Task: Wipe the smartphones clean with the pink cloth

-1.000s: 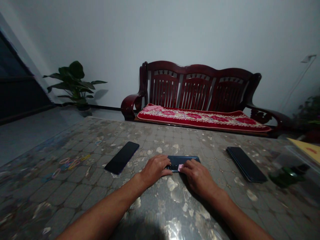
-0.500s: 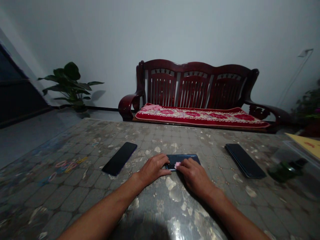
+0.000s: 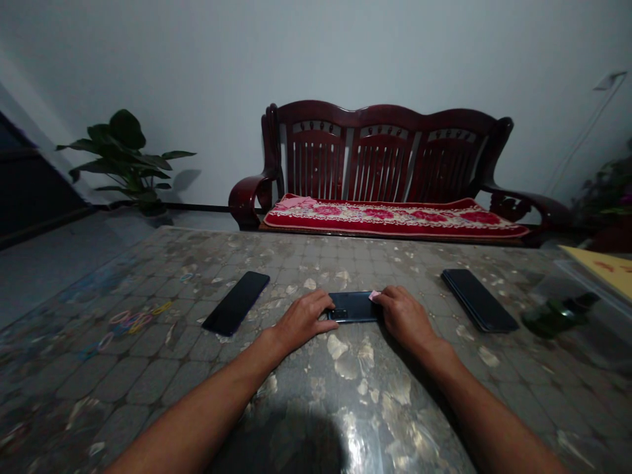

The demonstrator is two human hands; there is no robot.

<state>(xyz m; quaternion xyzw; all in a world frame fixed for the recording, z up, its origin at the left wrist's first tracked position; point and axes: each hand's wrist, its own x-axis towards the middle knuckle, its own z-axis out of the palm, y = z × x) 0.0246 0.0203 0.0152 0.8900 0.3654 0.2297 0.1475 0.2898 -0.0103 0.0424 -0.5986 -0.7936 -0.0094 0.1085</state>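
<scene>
A dark phone lies back up on the patterned table, its camera block at the left end. My left hand grips that left end between thumb and fingers. Pinched in the fingers of my right hand is a small pink cloth, which touches the phone's back near its right end. My right hand covers the phone's right end.
Another phone lies to the left, beyond it colourful bands. To the right are a dark phone, a green bottle and a clear box with a yellow item. A wooden bench stands behind the table.
My right hand has slid the pink cloth rightward along the phone, away from the camera block. My left hand stays on the left end. The whole view has shifted slightly.
</scene>
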